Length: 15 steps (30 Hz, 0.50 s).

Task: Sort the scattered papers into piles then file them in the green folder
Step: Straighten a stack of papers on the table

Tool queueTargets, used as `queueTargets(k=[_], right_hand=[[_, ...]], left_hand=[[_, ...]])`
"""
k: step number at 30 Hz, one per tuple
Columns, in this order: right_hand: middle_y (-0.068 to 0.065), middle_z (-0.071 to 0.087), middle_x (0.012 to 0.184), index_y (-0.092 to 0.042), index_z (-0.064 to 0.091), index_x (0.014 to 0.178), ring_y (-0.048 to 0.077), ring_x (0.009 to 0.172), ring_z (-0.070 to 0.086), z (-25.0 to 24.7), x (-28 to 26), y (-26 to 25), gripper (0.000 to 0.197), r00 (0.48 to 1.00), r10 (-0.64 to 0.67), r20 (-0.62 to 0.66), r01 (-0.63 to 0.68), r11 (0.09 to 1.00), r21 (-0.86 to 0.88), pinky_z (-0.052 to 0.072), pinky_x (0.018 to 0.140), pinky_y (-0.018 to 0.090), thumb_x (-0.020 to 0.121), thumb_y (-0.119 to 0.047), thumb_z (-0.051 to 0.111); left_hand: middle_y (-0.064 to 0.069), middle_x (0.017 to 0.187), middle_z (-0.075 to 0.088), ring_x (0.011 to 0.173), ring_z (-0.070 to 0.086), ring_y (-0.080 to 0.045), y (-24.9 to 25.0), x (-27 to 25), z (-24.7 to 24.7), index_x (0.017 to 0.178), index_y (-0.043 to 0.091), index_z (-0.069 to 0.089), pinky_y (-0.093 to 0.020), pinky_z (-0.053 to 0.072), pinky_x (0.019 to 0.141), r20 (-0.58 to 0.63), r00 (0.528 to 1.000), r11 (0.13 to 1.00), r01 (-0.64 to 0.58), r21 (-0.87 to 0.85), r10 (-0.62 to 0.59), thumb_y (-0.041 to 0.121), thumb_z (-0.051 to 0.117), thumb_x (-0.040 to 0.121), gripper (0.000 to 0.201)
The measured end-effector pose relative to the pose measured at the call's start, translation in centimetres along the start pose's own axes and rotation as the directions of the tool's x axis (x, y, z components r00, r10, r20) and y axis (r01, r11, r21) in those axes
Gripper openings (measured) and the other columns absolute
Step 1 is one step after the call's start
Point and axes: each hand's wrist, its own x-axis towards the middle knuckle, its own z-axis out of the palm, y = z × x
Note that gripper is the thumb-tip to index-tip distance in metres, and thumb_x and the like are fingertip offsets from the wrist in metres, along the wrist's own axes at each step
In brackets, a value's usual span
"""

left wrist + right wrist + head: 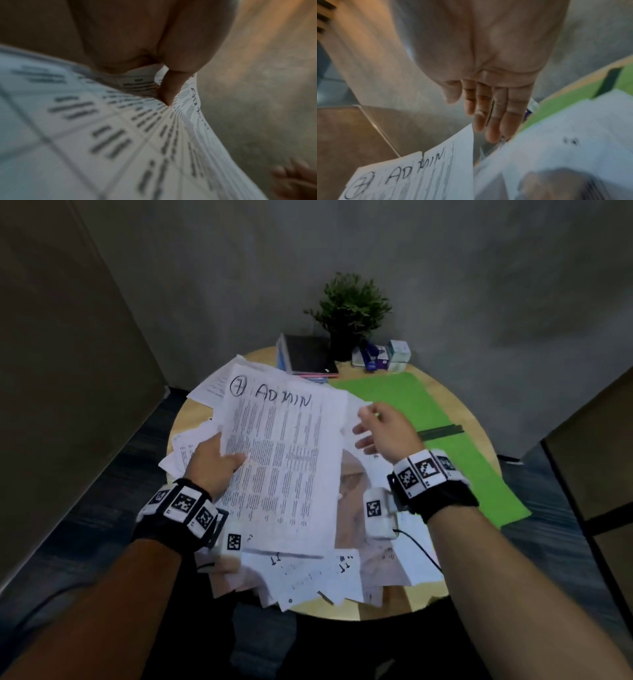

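Here the left hand (214, 462) pinches a sheet (284, 460) by its left edge above the desk (442, 392), long axis running away from the person, its top reading "7 ADMIN". Rightward, the right hand (383, 429) hovers, fingers (494, 121) straight and loose, over loose papers (318, 577) beside the flat green folder (455, 446).

Dim room, wrist views motion-blurred and soft, head view bowed at edges
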Motion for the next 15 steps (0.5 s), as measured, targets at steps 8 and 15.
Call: queueTargets(k=[8,15], right_hand=[[0.002,0.063,0.106,-0.006,0.06,0.107,0.017,0.09,0.062,7.6,2.4,6.0,0.025,0.968,0.248,0.031,-0.223,0.914,-0.338,0.051,0.076,0.018,0.087,-0.021,0.065],[0.013,0.048,0.126,-0.01,0.047,0.121,0.033,0.118,0.044,11.8,2.1,6.6,0.029,0.961,0.243,-0.131,-0.272,0.757,-0.594,0.043,0.09,0.043,0.099,-0.028,0.038]], left_hand=[[-0.012,0.117,0.064,0.103,0.062,-0.034,-4.1,4.6,-2.2,0.121,0.012,0.054,-0.047,0.05,0.093,-0.08,0.989,0.992,0.12,-0.041,-0.123,0.0,0.053,0.091,0.033],[-0.009,0.114,0.064,0.104,0.06,-0.027,-5.7,5.3,-1.0,0.127,0.004,0.056,-0.037,0.045,0.09,-0.116,0.988,0.981,0.084,-0.174,-0.105,-0.005,0.053,0.094,0.035]])
